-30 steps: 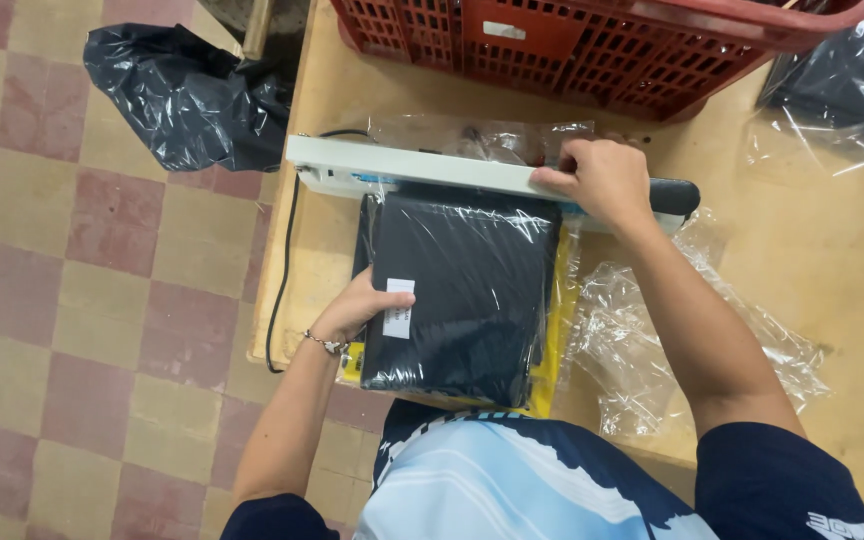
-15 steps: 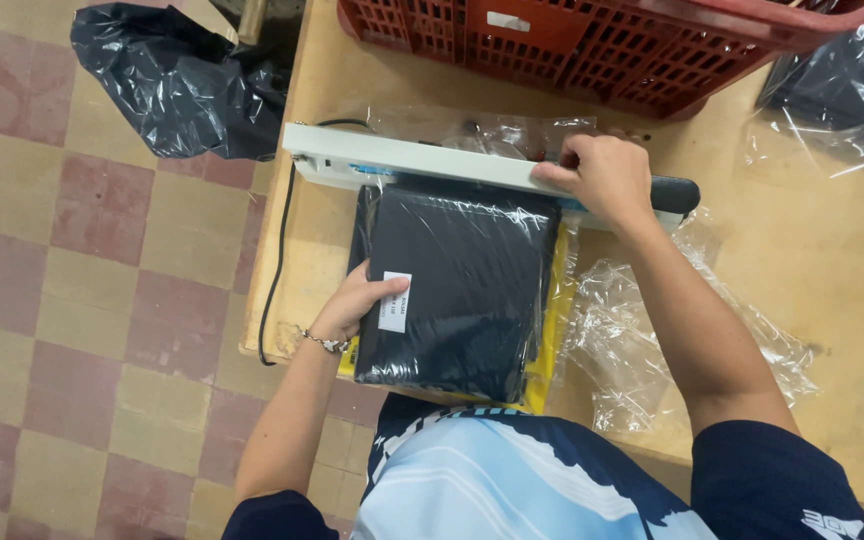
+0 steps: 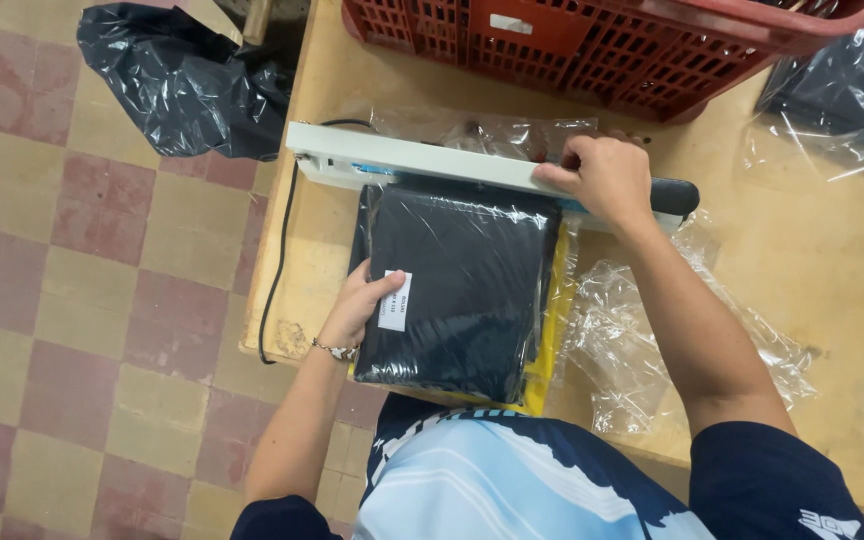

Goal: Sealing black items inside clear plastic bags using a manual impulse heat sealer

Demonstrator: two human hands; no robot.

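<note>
The dark folded garment in its clear bag (image 3: pixel 457 285) lies at the tabletop's (image 3: pixel 832 300) front edge, its top under the white sealer bar (image 3: pixel 422 162). It looks light, soft and slippery, best held flat at its side edges. The right hand (image 3: pixel 602 180) has a closed grip pressing the bar, and the left hand (image 3: pixel 357 305) rests flat-fingered on the bag's left edge, clasping nothing.

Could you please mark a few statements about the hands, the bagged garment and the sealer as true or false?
1. The right hand presses on the white sealer arm. True.
2. The left hand rests on the dark bagged garment. True.
3. The red crate stands on the floor. False: it sits on the wooden table.
4. The garment lies on a green sheet. False: a yellow sheet shows beneath it.
5. A dark plastic bag lies on the tiled floor. True.
</note>
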